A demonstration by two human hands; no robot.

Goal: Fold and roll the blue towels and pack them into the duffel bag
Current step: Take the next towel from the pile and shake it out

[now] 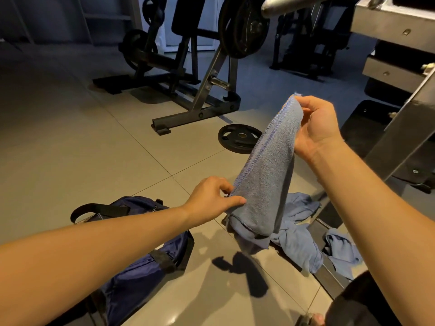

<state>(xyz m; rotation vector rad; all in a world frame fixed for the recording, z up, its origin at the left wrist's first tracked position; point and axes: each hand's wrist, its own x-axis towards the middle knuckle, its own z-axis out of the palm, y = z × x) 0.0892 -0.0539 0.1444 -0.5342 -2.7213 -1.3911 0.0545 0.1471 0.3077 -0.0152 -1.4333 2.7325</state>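
Observation:
A blue towel (266, 175) hangs folded lengthwise in the air between my hands. My right hand (317, 128) pinches its top corner, high and to the right. My left hand (216, 196) grips its lower left edge. The towel's bottom end droops over a heap of more blue towels (299, 231) crumpled on the tiled floor. A further blue towel (341, 252) lies to the right of that heap. The navy duffel bag (141, 255) with black handles lies on the floor at the lower left, partly under my left forearm.
A black weight plate (237, 138) lies flat on the floor beyond the towel. A plate-loaded gym machine (200, 90) stands behind it. A metal machine frame (395, 128) rises along the right edge. Grey tiles spread to the left.

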